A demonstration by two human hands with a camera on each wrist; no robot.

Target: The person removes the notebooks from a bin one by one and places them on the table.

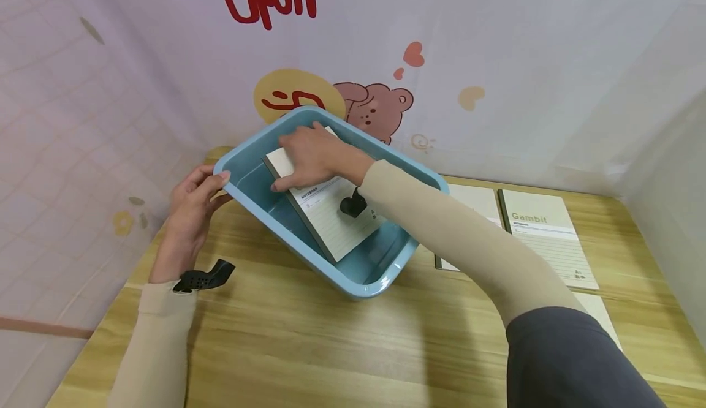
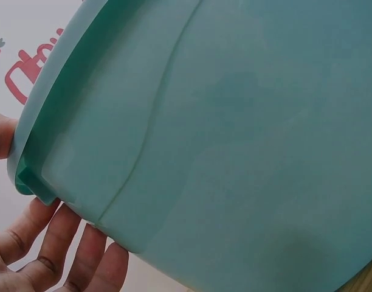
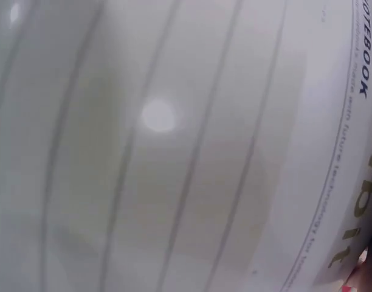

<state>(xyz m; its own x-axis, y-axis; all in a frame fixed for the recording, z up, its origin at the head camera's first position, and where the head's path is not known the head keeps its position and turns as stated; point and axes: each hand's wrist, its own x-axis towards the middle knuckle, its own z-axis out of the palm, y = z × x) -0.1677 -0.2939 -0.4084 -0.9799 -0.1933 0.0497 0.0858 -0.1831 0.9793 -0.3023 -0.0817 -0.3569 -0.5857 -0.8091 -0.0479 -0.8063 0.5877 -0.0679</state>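
Observation:
A light blue plastic bin [image 1: 309, 260] stands at an angle on the wooden table. My left hand [image 1: 190, 209] holds its left corner, thumb over the rim and fingers underneath; the left wrist view shows those fingers [image 2: 58, 234] against the bin's outer wall [image 2: 234, 134]. Inside the bin, my right hand [image 1: 311, 154] grips a cream notebook [image 1: 336, 218] near its upper end, with the thumb at the left edge and the other fingers toward the far edge. Ruled lines and printed lettering on the notebook cover [image 3: 192, 152] fill the right wrist view.
To the right of the bin lie several similar notebooks, including one with "Gambit" lettering [image 1: 546, 236], one beside it [image 1: 477, 200] and one partly behind my right arm [image 1: 595, 310]. A printed curtain [image 1: 524, 59] hangs along the table's back edge. Bare wood [image 1: 309, 347] shows in front.

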